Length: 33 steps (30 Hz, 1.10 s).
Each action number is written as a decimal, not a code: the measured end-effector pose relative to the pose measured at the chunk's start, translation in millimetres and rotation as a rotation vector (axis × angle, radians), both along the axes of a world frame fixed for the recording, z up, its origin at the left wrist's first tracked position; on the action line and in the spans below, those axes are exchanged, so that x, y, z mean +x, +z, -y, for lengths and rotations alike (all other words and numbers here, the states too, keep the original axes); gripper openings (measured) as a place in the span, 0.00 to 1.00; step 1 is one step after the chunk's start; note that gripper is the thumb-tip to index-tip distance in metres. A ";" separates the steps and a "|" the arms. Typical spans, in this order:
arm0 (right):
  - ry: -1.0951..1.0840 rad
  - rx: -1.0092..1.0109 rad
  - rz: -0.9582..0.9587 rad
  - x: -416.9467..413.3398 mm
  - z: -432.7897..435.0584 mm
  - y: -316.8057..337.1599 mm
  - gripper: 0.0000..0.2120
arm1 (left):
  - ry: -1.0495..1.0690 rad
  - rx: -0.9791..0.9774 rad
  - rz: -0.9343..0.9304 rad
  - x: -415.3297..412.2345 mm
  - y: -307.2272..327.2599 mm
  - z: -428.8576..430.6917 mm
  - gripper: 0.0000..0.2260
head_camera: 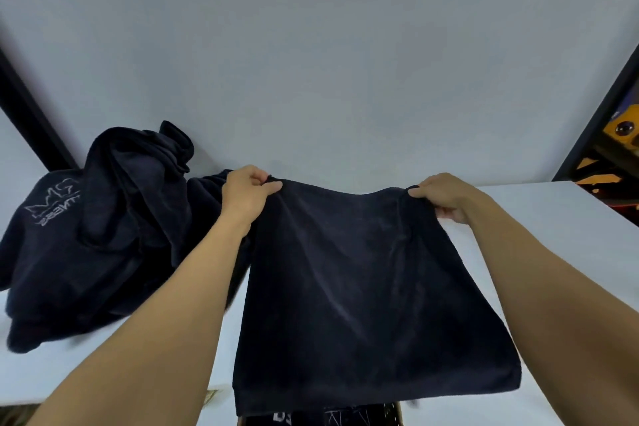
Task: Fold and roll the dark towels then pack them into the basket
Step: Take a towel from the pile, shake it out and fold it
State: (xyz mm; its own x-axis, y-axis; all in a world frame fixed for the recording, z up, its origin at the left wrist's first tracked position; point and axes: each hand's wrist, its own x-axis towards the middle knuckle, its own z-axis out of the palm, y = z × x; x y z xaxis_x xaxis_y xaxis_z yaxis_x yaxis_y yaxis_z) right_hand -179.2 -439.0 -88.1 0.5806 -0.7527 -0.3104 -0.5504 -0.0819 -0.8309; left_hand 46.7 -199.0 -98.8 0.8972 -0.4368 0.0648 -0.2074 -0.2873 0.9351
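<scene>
Along the left edge of the table (553,218) a heap of dark towels (103,225) is lying loose. Your left forearm is passing just beside it and may be snagging a fold, dragging the heap off. Your left hand (247,194) is pinching one top corner of the towel (363,287) and your right hand (446,197) the other. The towel is hanging over the front edge, so any uneven pull is risking a crooked fold.
</scene>
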 end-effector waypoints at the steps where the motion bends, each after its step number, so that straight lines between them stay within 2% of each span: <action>1: -0.013 0.007 0.050 -4.6 0.8 9.3 0.03 | 0.000 -0.050 -0.034 1.1 5.8 -3.0 0.07; 4: -0.030 0.064 0.174 -21.0 2.6 42.9 0.03 | -0.026 -0.214 -0.111 -1.4 33.4 -11.6 0.04; 8: 0.041 0.077 0.019 -51.0 -2.7 86.5 0.08 | -0.088 -0.358 -0.136 -10.3 81.2 -25.8 0.04; 11: 0.071 0.064 0.007 -74.7 -14.3 115.7 0.12 | -0.132 -0.445 -0.119 -21.0 114.3 -39.8 0.03; 14: 0.101 0.090 0.149 -96.0 -21.3 138.4 0.09 | -0.167 -0.525 -0.073 -33.4 143.7 -53.4 0.04; 18: 0.049 0.043 0.476 -114.9 -31.2 163.6 0.02 | -0.191 -0.643 -0.080 -46.5 176.6 -69.9 0.05; 20: 0.003 -0.064 0.478 -122.2 -35.7 173.3 0.05 | -0.200 -0.635 -0.043 -52.9 188.4 -75.5 0.05; 23: -0.031 -0.197 0.340 -133.3 -44.3 186.9 0.07 | -0.192 -0.609 0.029 -59.1 199.7 -79.6 0.06; 26: 0.007 -0.345 0.068 -138.4 -52.5 198.9 0.07 | -0.169 -0.497 0.107 -58.7 203.8 -76.1 0.12; 29: 0.067 -0.469 -0.172 -132.7 -54.0 205.4 0.07 | -0.177 -0.289 0.221 -56.8 204.4 -66.7 0.08; 31: 0.033 -0.541 -0.121 -123.9 -47.8 206.7 0.07 | -0.150 -0.214 0.258 -53.6 205.3 -58.8 0.05; 33: -0.029 -0.588 0.046 -112.3 -39.2 207.0 0.07 | -0.076 -0.183 0.281 -49.2 208.9 -50.0 0.05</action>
State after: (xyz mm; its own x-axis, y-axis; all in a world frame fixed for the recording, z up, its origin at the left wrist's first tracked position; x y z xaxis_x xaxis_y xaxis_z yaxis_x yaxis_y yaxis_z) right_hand -291.5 -399.8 119.0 0.5603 -0.8066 0.1883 -0.5239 -0.5212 -0.6737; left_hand -2.5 -149.0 110.1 0.7984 -0.4603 0.3883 -0.4788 -0.0942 0.8729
